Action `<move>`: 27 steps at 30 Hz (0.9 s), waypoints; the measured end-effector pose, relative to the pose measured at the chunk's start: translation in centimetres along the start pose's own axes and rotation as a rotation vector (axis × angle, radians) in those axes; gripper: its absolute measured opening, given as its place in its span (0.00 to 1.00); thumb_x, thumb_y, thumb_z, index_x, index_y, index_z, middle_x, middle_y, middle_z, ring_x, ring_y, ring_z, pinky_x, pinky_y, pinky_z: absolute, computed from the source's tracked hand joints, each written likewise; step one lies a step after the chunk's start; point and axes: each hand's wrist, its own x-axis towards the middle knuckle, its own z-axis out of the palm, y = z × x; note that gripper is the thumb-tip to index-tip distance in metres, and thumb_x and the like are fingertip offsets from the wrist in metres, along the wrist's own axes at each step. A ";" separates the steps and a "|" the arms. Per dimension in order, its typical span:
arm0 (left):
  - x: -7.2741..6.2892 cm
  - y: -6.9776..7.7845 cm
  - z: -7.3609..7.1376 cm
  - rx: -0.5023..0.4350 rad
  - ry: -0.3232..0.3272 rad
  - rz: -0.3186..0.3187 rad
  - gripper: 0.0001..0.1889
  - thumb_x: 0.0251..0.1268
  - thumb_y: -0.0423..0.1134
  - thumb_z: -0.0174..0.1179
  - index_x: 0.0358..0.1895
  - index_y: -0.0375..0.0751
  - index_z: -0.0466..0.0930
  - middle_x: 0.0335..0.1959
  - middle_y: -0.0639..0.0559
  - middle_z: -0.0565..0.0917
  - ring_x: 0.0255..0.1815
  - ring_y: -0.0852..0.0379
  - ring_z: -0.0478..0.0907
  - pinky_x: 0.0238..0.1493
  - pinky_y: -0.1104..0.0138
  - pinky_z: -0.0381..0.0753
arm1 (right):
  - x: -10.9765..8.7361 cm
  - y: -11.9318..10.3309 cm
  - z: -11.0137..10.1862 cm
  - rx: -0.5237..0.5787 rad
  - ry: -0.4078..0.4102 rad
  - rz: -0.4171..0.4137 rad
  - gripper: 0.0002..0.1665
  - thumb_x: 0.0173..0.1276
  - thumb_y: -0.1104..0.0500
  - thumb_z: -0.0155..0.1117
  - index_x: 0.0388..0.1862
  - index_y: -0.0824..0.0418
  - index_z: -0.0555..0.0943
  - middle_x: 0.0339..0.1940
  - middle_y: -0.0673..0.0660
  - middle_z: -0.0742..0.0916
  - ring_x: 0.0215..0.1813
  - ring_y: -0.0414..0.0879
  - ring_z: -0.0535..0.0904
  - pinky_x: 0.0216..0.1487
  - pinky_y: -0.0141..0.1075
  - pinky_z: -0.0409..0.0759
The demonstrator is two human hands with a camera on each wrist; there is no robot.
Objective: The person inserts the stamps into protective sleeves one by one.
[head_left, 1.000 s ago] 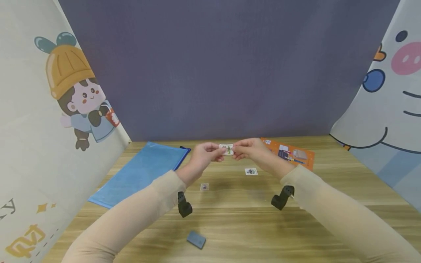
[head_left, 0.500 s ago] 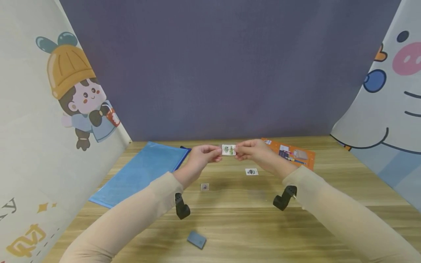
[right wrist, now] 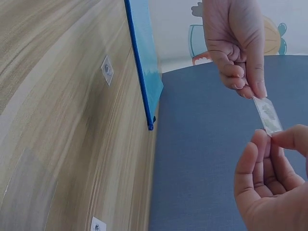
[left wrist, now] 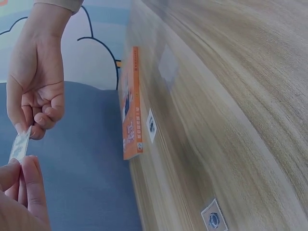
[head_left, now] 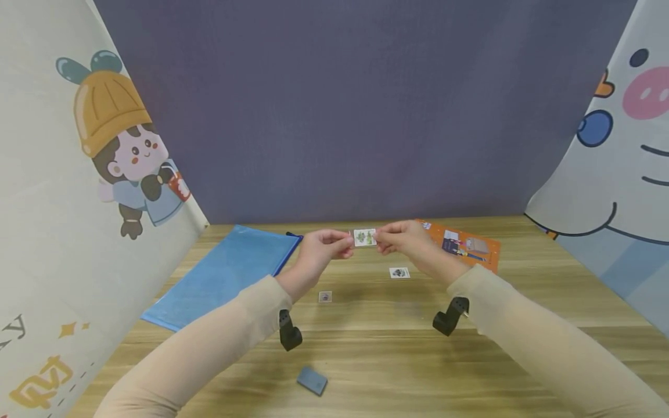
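Between both hands, raised over the far part of the table, is a small white picture card (head_left: pixel 364 237) with a green printed drawing. My left hand (head_left: pixel 325 248) pinches its left end between thumb and fingers. At the opposite end, my right hand (head_left: pixel 410 239) pinches it the same way. The right wrist view shows the card (right wrist: pixel 267 115) stretched flat between the two sets of fingertips, its edges shiny. Below the hands, two similar picture cards lie on the wooden table: one with a dark drawing (head_left: pixel 399 273) and a smaller one (head_left: pixel 325 297).
A blue zip folder (head_left: pixel 219 278) lies at the left. Behind the right hand is an orange book (head_left: pixel 478 248), partly covered. A small grey-blue block (head_left: pixel 312 381) rests near the front. A faint clear sheet (right wrist: pixel 30 192) lies on the table. Printed side walls and a dark backdrop surround it.
The left fingers have drawn back to the card's left edge, so more of its drawing shows. Both hands and the card have shifted slightly right.
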 end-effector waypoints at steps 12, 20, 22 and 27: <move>-0.1 0.1 0.2 0.015 0.037 -0.008 0.09 0.61 0.31 0.66 0.42 0.29 0.83 0.38 0.37 0.86 0.26 0.61 0.83 0.42 0.64 0.88 | 0.0 -0.1 0.3 -0.001 0.008 0.012 0.18 0.67 0.60 0.65 0.49 0.74 0.80 0.32 0.55 0.87 0.36 0.47 0.84 0.42 0.35 0.86; -0.1 0.2 0.3 0.032 0.048 -0.013 0.09 0.62 0.33 0.66 0.42 0.31 0.84 0.39 0.35 0.86 0.25 0.61 0.83 0.47 0.57 0.87 | -0.1 -0.1 0.3 0.015 0.010 0.026 0.19 0.67 0.59 0.66 0.50 0.73 0.79 0.32 0.53 0.87 0.36 0.46 0.84 0.44 0.35 0.86; -0.1 0.1 0.3 0.034 0.050 -0.016 0.09 0.62 0.33 0.65 0.42 0.31 0.84 0.40 0.34 0.86 0.25 0.61 0.83 0.48 0.58 0.87 | -0.2 -0.1 0.4 0.021 0.010 0.031 0.19 0.67 0.59 0.66 0.50 0.72 0.79 0.33 0.55 0.87 0.36 0.45 0.83 0.45 0.35 0.86; -0.1 0.0 0.3 0.045 0.060 -0.008 0.09 0.62 0.32 0.65 0.42 0.30 0.83 0.38 0.36 0.86 0.25 0.62 0.83 0.45 0.61 0.87 | -0.3 -0.1 0.4 0.052 -0.012 0.033 0.19 0.68 0.59 0.64 0.51 0.73 0.78 0.37 0.59 0.87 0.38 0.45 0.83 0.46 0.35 0.85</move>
